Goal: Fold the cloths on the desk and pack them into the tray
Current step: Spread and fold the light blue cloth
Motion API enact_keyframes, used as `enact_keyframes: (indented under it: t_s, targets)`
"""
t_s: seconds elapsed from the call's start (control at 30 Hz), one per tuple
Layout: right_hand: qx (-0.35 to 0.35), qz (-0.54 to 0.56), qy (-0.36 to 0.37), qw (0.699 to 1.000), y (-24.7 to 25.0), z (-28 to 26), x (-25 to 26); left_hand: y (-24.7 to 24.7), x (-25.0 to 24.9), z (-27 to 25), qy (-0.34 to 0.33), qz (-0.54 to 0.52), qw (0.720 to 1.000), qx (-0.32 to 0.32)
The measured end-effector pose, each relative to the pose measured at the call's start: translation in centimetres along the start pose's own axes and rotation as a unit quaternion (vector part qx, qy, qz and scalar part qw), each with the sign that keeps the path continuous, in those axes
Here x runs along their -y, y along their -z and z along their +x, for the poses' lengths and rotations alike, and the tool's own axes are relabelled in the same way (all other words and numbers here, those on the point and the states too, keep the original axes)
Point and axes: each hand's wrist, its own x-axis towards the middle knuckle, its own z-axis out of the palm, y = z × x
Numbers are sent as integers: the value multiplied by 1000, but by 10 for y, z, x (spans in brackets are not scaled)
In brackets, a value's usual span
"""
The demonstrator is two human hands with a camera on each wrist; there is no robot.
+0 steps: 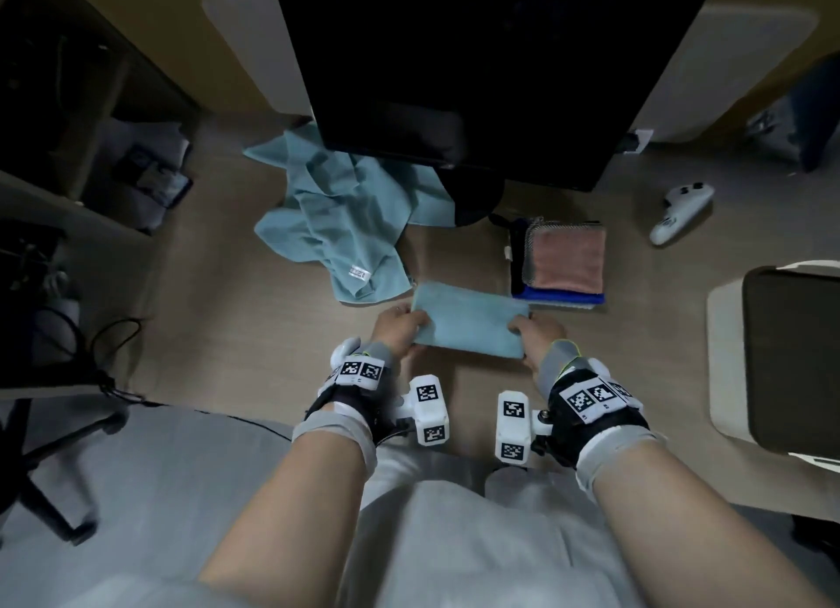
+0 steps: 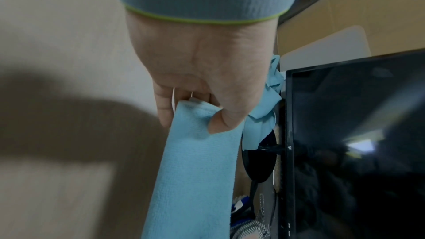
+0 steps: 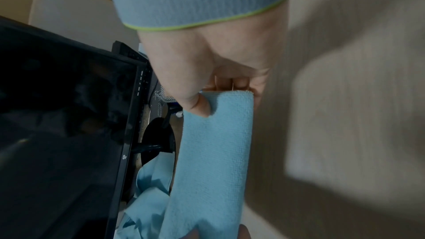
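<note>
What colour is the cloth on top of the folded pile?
Pink, with a grey stitched edge: the top cloth shows best in the head view.

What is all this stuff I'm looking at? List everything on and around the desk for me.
folded cloth: one, light blue, near desk edge, held at both ends
crumpled cloths: count unclear, light blue, heaped left of the monitor stand
stack of folded cloths: several, pink on top, dark and blue beneath, right of the held cloth
monitor: one, black, screen dark, back of desk
game controller: one, white, far right on desk
desk: one, light wood
office chair base: one, black, lower left
left hand: pinches the cloth's left end
right hand: pinches the cloth's right end
</note>
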Motion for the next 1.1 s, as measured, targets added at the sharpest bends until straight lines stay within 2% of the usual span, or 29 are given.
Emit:
enact_keyframes:
  t_s: [0.3,0.53,0.63,0.73,0.8,0.9,0.93,1.03,1.1]
  targets:
    - [-31,-40,-27,998,-42,25,44,27,-54,62,-2,146,989,36]
    - [-26,17,-45,998,-95,41,69,64,-76,112,-28,256,966,-28]
    - [-44,-4,-49,998,-99,52,78,72,-87,120,-13,233,972,-35]
    - [-82,-49,-51,994,-90,58,83,65,-84,122,5,233,972,-19]
    - [-82,-81,-62,991,-83,60,83,56,-77,122,19,237,971,-11]
    - [-106,-62,-67,990,-82,67,78,50,-68,123,19,271,961,44]
    - [-114,-47,-60,991,-84,68,78,50,-68,125,14,258,965,52]
    - [-108,-30,-46,993,-88,69,79,52,-59,150,-53,230,972,7]
    - [-110,-31,-29,993,-90,69,83,52,-69,152,-87,214,973,24]
